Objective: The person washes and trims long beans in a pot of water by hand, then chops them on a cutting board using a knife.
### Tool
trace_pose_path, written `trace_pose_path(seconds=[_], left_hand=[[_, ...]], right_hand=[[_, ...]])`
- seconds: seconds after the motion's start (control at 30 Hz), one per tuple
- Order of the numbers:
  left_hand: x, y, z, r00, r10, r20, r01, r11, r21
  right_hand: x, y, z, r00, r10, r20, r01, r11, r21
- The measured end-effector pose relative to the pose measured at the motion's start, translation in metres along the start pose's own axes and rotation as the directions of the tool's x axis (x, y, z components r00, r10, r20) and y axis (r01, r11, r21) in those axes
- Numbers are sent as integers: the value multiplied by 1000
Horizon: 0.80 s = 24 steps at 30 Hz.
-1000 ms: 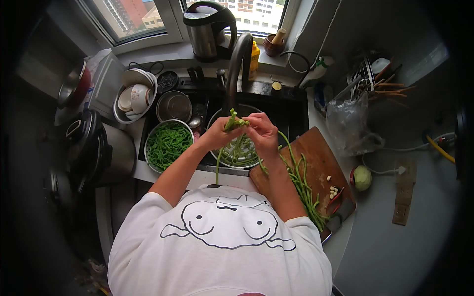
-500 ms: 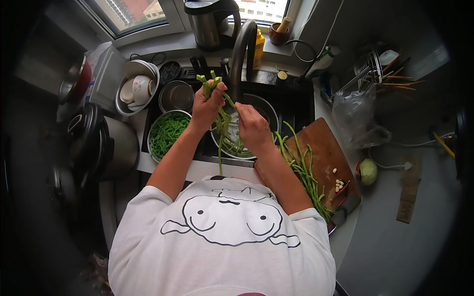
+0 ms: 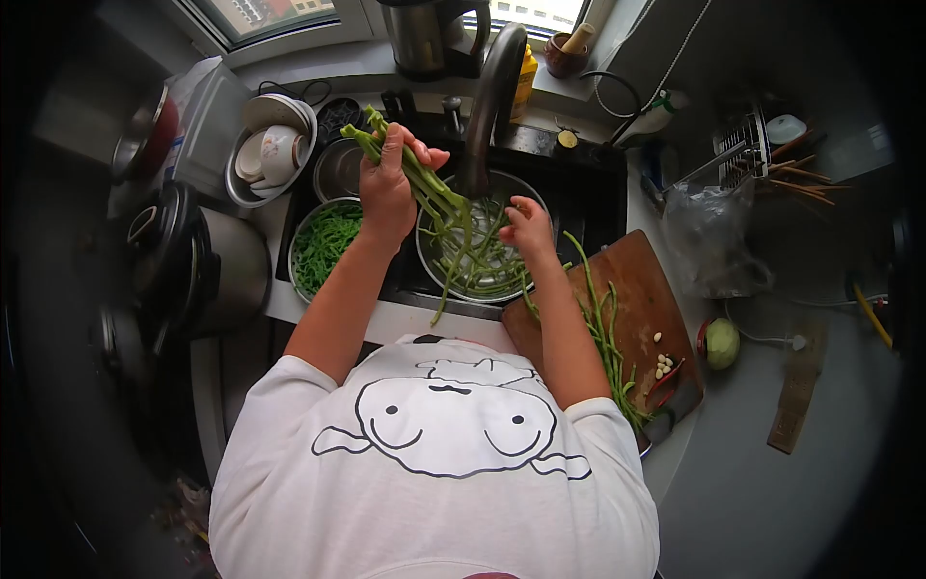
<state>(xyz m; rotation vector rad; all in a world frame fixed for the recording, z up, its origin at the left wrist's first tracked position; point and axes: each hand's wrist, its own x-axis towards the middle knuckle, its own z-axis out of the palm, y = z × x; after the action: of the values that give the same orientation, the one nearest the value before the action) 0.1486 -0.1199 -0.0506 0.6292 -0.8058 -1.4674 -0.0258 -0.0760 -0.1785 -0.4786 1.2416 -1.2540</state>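
My left hand is closed around a bunch of long green stalks. Their cut ends point up past the thumb, and the lower ends hang over a metal basin in the sink. Pieces of green stalk lie inside that basin. Above its right side is my right hand, fingers loosely bent and apart, with nothing visible held in them. Left of the basin stands a bowl full of cut green beans.
A faucet arches over the basin. To the right, a wooden cutting board bears long green beans, garlic cloves and red chilies. Stacked bowls and a large cooker stand left; a kettle is behind.
My right hand has let go of the stalks and moved right, over the basin's edge. My left hand has shifted slightly left, tilting the bunch. The head view has shifted a little.
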Motion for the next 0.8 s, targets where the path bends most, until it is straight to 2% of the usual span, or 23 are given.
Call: trace_pose_path(seconds=[0.03, 0.07, 0.1, 0.17, 0.2, 0.27, 0.3, 0.37, 0.4, 0.43, 0.47, 0.5, 0.53, 0.57, 0.6, 0.67, 0.7, 0.77, 0.8], left_hand=[[1, 3, -1, 1000, 4, 0, -4, 1000, 0], [2, 6, -3, 998, -47, 35, 51, 993, -102], [4, 8, -3, 992, -96, 78, 110, 973, -201], [4, 16, 6, 991, -124, 49, 132, 967, -217], [5, 22, 6, 978, -145, 149, 182, 945, -272], [6, 34, 12, 939, -151, 310, 252, 914, -318], [7, 40, 15, 938, -151, 312, 252, 916, -312], [7, 51, 20, 841, -133, 524, 371, 847, -380], [5, 55, 25, 831, -129, 541, 369, 856, -363], [3, 57, 26, 826, -133, 548, 374, 856, -356], [1, 59, 26, 773, -131, 620, 423, 835, -351], [-2, 61, 26, 714, -127, 688, 473, 812, -341], [-5, 59, 26, 692, -122, 711, 499, 793, -349], [-8, 58, 23, 683, -126, 720, 507, 791, -343], [-10, 56, 16, 665, -140, 734, 501, 812, -298], [-14, 55, 4, 644, -159, 749, 496, 831, -250], [-15, 54, -3, 642, -171, 748, 491, 841, -229], [-17, 55, -15, 647, -187, 740, 487, 847, -212], [-18, 55, -20, 658, -195, 728, 477, 855, -202]], right_hand=[[3, 12, -6, 995, -88, -56, 65, 944, -324], [7, 24, -12, 979, -188, -84, 97, 783, -615], [14, 36, -17, 978, -189, -86, 98, 784, -613], [23, 55, -23, 992, -54, 113, 106, 842, -528], [20, 57, -19, 982, -165, 92, 188, 807, -559], [27, 62, -17, 981, -181, 76, 192, 808, -556], [31, 65, -16, 979, -197, 61, 197, 809, -554], [39, 71, -12, 986, -162, 36, 159, 867, -471], [39, 67, -7, 998, 49, 32, -33, 922, -386], [32, 53, 3, 966, 256, 47, -231, 926, -298], [23, 37, 11, 884, 456, 100, -433, 881, -192], [34, 52, 8, 888, 449, 97, -428, 886, -181], [54, 77, 1, 779, 390, 490, -509, 851, 132], [65, 92, -2, 606, 148, 781, -638, 677, 367], [61, 88, 0, 613, 139, 778, -631, 678, 376], [39, 69, 8, 878, 172, 447, -382, 814, 437], [36, 62, 8, 879, 172, 444, -382, 812, 441], [30, 56, 3, 921, 221, 321, -322, 896, 306], [32, 58, -3, 920, 212, 330, -312, 906, 288]])
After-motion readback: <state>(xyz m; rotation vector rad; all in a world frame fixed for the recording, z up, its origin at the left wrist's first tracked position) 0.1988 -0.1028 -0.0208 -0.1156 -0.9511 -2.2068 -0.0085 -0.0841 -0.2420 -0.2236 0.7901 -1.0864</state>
